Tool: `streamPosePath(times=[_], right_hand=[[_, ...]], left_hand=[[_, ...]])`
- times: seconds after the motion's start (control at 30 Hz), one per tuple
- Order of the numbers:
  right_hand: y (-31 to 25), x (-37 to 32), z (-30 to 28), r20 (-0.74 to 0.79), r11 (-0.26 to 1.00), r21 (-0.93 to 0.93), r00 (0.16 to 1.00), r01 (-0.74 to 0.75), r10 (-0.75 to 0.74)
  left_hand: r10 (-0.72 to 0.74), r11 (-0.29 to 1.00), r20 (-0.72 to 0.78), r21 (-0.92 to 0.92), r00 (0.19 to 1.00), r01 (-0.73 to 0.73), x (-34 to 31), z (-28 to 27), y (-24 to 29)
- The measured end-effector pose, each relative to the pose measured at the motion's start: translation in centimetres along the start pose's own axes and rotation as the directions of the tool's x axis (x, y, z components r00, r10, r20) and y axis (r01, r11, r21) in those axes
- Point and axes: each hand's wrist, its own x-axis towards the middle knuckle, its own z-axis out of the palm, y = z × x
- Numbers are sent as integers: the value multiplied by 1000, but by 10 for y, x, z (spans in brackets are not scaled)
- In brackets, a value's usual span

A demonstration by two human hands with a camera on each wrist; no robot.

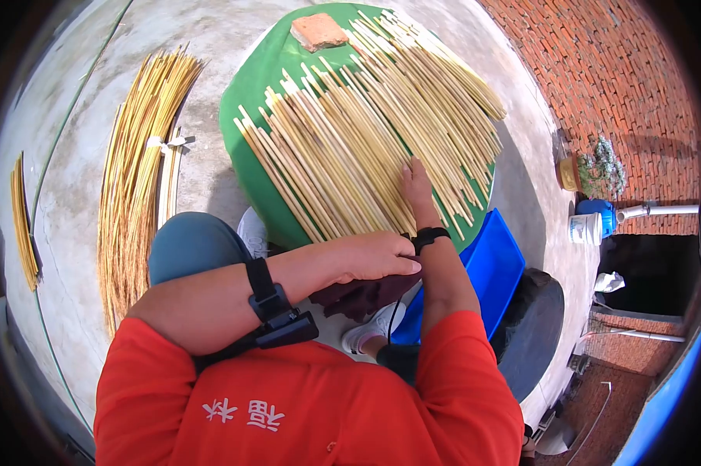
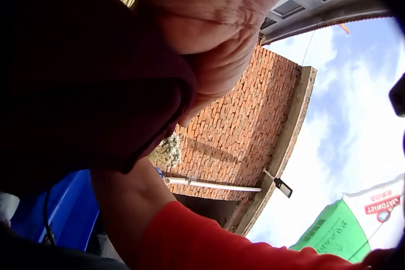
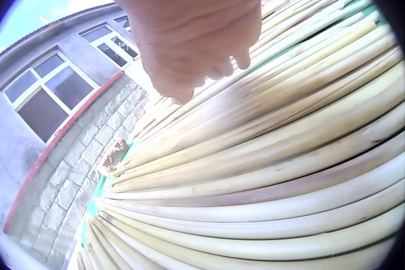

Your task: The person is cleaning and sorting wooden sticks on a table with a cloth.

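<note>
Long pale stalks [image 1: 327, 155] lie side by side across a round green-topped table [image 1: 246, 93]. My right hand [image 1: 418, 190] rests on them near the table's front edge. The right wrist view has that hand [image 3: 196, 36] over the stalks [image 3: 266, 175], fingertips right at their surface and nothing lifted between them. My left arm crosses in front of my body. Beside the right wrist, my left hand [image 1: 378, 256] grips a dark maroon cloth [image 1: 358, 299]. Close up in the left wrist view, the cloth [image 2: 126, 93] hangs from the curled left hand [image 2: 215, 23].
A brick [image 1: 319, 31] sits at the table's far edge. Tied bundles of stalks [image 1: 145, 155] lie on the concrete at left. A blue bin [image 1: 494, 268] and a black round container [image 1: 541, 326] stand at right, near a white bucket [image 1: 586, 229] and a potted plant [image 1: 572, 172].
</note>
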Motion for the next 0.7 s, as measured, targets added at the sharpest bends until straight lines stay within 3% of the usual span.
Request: streamPosePath(times=[0.07,0.17,0.3,0.33,0.37,0.4,0.47,0.53,0.6,0.67,0.7], right_hand=[[6,5,-4,169,982,-43,968,-181,186],[4,0,-3,194,979,-192,975,-68,106],[17,8,-22,56,993,-66,993,-100,103],[5,8,-41,31,953,207,975,-221,219],[-10,6,-61,35,829,464,941,-312,335],[-24,2,-80,29,827,462,938,-320,346],[-52,-18,-118,89,614,697,894,-371,440],[-71,-41,-154,183,473,787,882,-397,435],[-102,-73,-184,242,424,795,868,-434,434],[-122,-111,-199,519,406,715,821,-570,238],[-129,-132,-194,525,449,720,838,-529,145]], left_hand=[[1,1000,1,4,1000,-1,2,-2,-2],[-37,997,43,64,998,34,6,-6,-3],[-50,993,39,105,998,45,7,-6,5],[-24,996,34,87,999,21,8,-5,3],[1,998,32,69,999,-3,9,-3,2],[0,998,45,69,999,-3,10,-2,1],[5,996,55,85,998,-9,11,-2,-2],[-19,1000,57,8,998,18,7,0,6],[32,993,79,-114,996,-23,14,1,-4],[45,990,79,-140,996,-34,12,5,0],[56,984,59,-172,997,-45,10,7,3]])
